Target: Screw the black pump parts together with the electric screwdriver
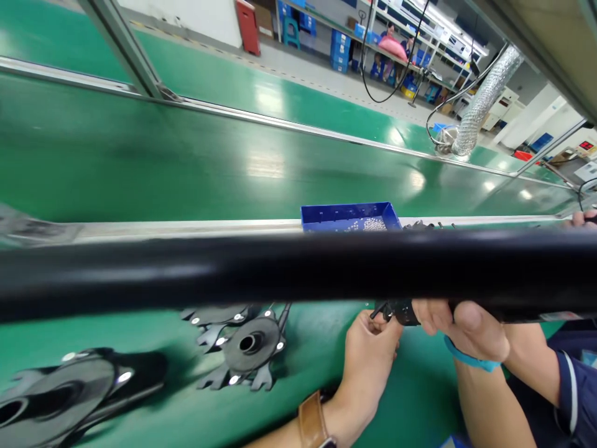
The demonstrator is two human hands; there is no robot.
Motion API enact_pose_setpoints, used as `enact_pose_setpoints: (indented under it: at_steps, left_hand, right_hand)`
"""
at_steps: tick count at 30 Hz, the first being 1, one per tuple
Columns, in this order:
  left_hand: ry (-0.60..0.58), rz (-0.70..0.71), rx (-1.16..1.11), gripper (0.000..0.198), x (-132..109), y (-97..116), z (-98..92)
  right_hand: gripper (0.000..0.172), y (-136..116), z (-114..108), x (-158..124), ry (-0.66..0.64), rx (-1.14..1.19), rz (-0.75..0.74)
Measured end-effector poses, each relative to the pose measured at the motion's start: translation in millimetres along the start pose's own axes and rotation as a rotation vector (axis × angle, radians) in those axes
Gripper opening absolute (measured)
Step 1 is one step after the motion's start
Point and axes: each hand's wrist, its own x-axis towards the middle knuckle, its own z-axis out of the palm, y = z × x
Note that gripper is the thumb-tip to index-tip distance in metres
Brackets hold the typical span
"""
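Note:
My left hand (370, 354), with a brown watch strap at the wrist, has its fingers pinched together at the tip of a black power screwdriver (405, 312). What the fingers hold there is too small to make out. My right hand (459, 326), with a blue band at the wrist, is wrapped round the screwdriver's body. A black bar (280, 267) crosses the view and hides part of the tool and the bench behind it. Left of my hands lies a black round part (252, 343) with forked lugs and shiny metal spots.
Another similar black part (88, 389) lies at the lower left. A blue tray (347, 213) of small metal pieces stands beyond the bar. A co-worker's navy sleeve (576, 379) and forearm are close on the right. A metal frame rail (280, 124) runs behind the green bench.

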Motion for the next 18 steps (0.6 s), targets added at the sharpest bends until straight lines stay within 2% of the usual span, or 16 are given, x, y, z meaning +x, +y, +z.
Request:
enact_pose_setpoints:
  at_steps: [3, 8, 18]
  left_hand:
    - [-0.002, 0.013, 0.056, 0.029, 1, -1, -0.3]
    - [0.007, 0.035, 0.14, 0.024, 3, -6, -0.8]
    - [0.014, 0.026, 0.088, 0.027, 2, -7, 1.2]
  right_hand:
    - [0.014, 1, 8, 2, 0.02, 0.049, -0.056]
    - [0.013, 1, 17, 3, 0.053, 0.19, -0.043]
    - [0.012, -1, 11, 4, -0.014, 0.155, -0.032]
